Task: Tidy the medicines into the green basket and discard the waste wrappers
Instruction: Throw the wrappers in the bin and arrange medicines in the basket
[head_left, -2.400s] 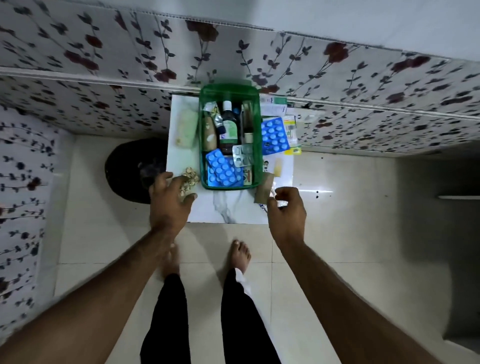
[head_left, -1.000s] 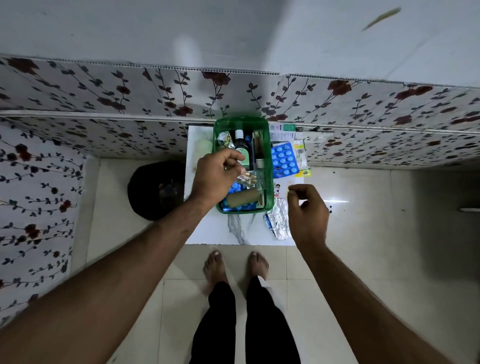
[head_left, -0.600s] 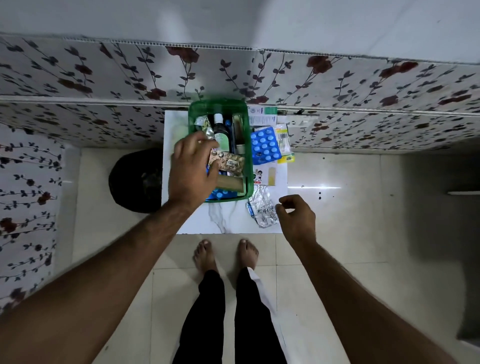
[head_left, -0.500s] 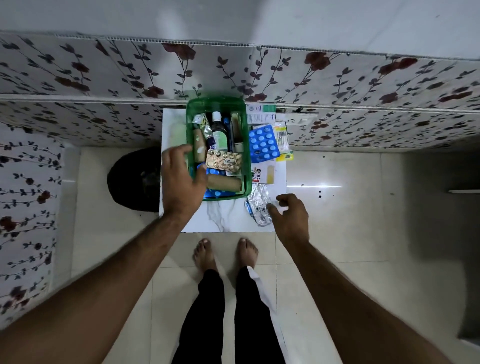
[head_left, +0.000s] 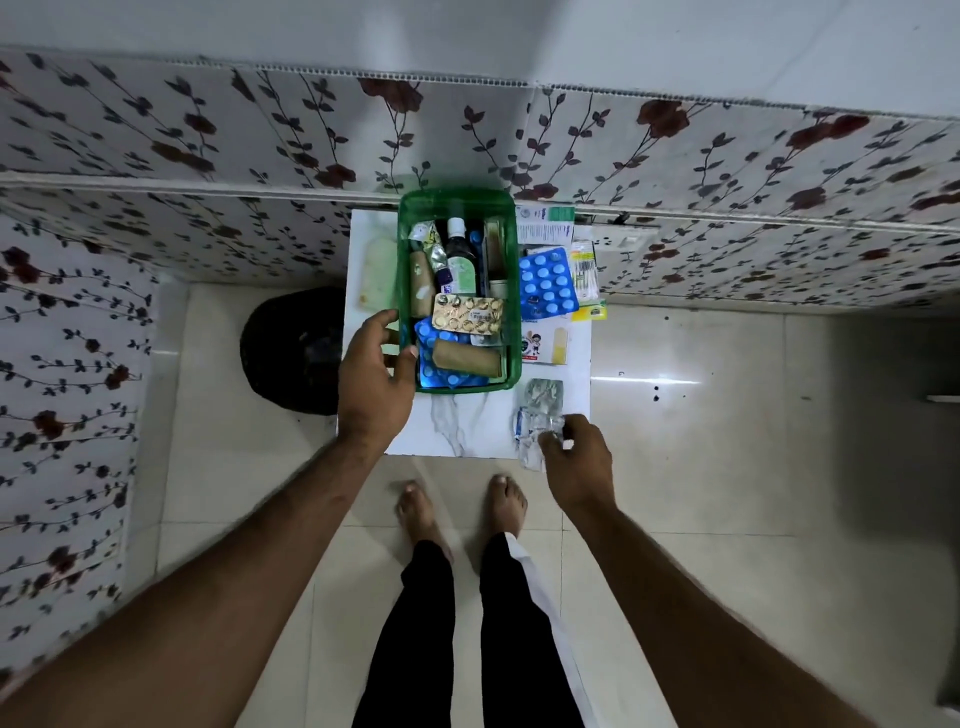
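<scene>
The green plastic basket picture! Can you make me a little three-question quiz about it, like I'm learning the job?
1. True or false: the gold foil pill strip lies inside the green plastic basket.
2. What is the right hand pinching at the near edge of the white marble-look table? A) crumpled silver foil wrapper B) dark glass bottle C) blue blister pack
3. Fill in: the left hand rests at the basket's near-____ corner.

Key: 1 true; 2 A; 3 left.
</scene>
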